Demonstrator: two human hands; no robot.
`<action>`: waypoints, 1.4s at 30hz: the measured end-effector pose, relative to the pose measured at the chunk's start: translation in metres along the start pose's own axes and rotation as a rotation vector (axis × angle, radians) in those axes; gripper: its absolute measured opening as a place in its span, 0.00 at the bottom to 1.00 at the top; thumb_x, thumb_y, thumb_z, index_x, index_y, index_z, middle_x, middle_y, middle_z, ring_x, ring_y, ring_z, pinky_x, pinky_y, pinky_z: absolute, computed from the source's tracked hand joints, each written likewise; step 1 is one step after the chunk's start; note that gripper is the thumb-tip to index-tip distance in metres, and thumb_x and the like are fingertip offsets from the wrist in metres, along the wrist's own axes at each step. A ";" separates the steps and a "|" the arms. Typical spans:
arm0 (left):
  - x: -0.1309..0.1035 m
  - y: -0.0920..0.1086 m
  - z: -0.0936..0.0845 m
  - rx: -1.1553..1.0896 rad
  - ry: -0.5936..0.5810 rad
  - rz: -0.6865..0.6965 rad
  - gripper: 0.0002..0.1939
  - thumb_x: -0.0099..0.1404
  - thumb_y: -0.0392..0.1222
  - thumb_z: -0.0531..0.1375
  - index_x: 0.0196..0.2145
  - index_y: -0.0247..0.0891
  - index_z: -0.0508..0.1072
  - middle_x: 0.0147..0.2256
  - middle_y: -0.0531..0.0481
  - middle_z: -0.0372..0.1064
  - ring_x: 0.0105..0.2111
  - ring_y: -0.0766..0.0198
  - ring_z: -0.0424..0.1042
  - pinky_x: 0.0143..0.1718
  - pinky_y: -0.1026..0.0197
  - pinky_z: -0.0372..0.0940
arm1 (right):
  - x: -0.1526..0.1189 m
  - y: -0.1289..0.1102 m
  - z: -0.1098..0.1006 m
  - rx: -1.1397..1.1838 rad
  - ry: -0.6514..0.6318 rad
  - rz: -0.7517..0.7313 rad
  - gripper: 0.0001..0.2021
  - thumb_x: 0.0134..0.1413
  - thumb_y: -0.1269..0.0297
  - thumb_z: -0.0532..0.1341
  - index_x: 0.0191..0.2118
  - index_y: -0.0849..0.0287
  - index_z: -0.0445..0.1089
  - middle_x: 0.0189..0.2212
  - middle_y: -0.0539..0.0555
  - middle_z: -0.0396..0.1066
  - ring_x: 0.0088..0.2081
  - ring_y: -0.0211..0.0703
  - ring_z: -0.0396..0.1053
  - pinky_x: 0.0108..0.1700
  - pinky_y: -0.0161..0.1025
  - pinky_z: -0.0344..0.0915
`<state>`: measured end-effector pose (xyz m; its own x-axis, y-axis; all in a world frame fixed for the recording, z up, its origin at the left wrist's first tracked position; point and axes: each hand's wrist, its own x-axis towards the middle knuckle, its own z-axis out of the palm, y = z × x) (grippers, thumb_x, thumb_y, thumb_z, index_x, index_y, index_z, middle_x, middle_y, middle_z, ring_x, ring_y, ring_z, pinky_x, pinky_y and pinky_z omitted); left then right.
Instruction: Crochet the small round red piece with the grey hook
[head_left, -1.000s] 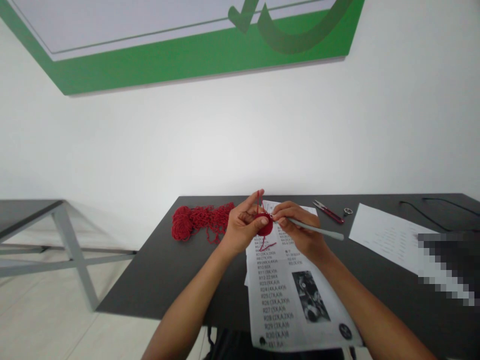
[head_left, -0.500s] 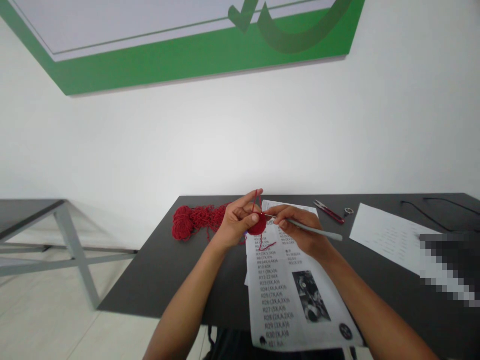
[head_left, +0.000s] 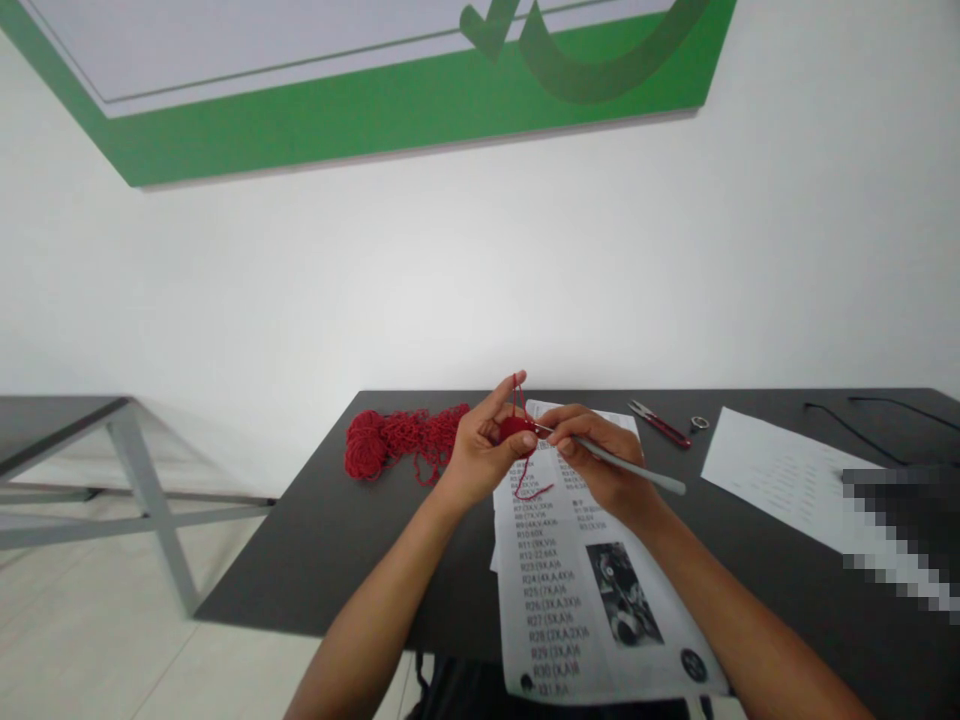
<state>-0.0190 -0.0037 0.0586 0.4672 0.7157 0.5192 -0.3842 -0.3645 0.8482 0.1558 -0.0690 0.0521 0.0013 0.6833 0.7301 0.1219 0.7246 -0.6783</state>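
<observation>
My left hand (head_left: 484, 440) pinches a small red crocheted piece (head_left: 516, 432) between thumb and fingers. Its index finger is raised, with red yarn looped over the tip and running down to the work. In my right hand (head_left: 596, 450) is a crochet hook (head_left: 637, 470) with a grey handle, held like a pen, its metal tip at the right edge of the piece. A loose yarn tail (head_left: 529, 480) hangs below over a printed pattern sheet (head_left: 551, 570). To the left lies a tangled skein of red yarn (head_left: 367, 445).
Thread snips (head_left: 660, 424) with red handles and a small metal ring (head_left: 699, 424) lie at the back right. Beyond them are a white paper (head_left: 765, 470) and dark eyeglasses (head_left: 855, 430). The black table (head_left: 360, 560) stands before a white wall; another table (head_left: 60, 425) is at left.
The crocheted piece has tilted, showing as a flatter, narrower shape, and my left thumb now covers more of it. The raised index finger has shifted slightly up. Both hands keep their hold.
</observation>
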 end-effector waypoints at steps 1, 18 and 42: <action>0.000 0.000 0.000 0.006 -0.007 -0.003 0.41 0.59 0.44 0.74 0.67 0.42 0.67 0.30 0.51 0.74 0.23 0.71 0.65 0.23 0.69 0.60 | 0.000 0.001 0.000 -0.005 0.004 0.000 0.08 0.67 0.58 0.63 0.38 0.52 0.78 0.42 0.56 0.80 0.45 0.47 0.78 0.49 0.47 0.75; -0.001 -0.001 -0.004 -0.147 0.006 -0.165 0.47 0.54 0.44 0.77 0.67 0.34 0.66 0.29 0.50 0.76 0.22 0.73 0.65 0.23 0.69 0.58 | 0.005 0.002 -0.010 -0.030 -0.078 -0.056 0.07 0.66 0.59 0.65 0.39 0.52 0.81 0.41 0.55 0.81 0.42 0.46 0.79 0.45 0.45 0.77; -0.001 0.005 -0.005 -0.422 -0.062 -0.140 0.36 0.54 0.46 0.77 0.59 0.36 0.76 0.23 0.54 0.72 0.17 0.75 0.62 0.20 0.71 0.55 | -0.010 0.002 0.004 0.246 0.000 0.201 0.09 0.64 0.54 0.66 0.39 0.51 0.80 0.48 0.55 0.83 0.49 0.51 0.81 0.52 0.50 0.75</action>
<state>-0.0248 -0.0030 0.0616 0.5795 0.6992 0.4187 -0.5990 0.0171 0.8006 0.1524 -0.0740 0.0428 0.0007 0.8152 0.5792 -0.1243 0.5748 -0.8088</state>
